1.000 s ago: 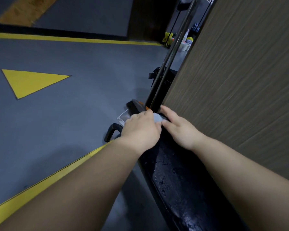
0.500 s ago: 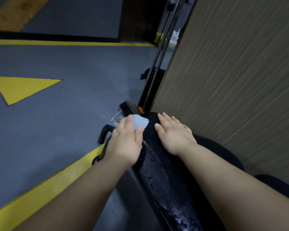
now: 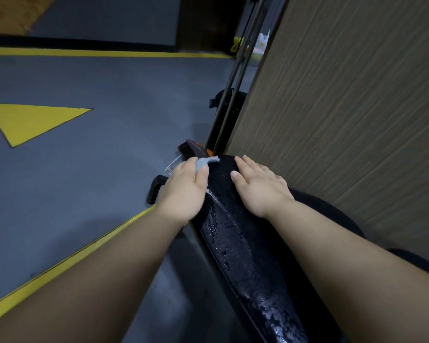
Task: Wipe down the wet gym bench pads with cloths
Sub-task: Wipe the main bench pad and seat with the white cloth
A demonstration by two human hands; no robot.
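While the black bench pad carries beaded water along its near length, the pale blue cloth sits bunched at the pad's far end, gripped under the left hand with one corner showing past the fingers. The right hand lies flat beside it on the pad, fingers straight, holding nothing. Judged risk: so small a wad, worked along the pad's left edge, may smear rather than lift the water, and the bracing palm may slip on the slick cover toward the black handle left of the pad.
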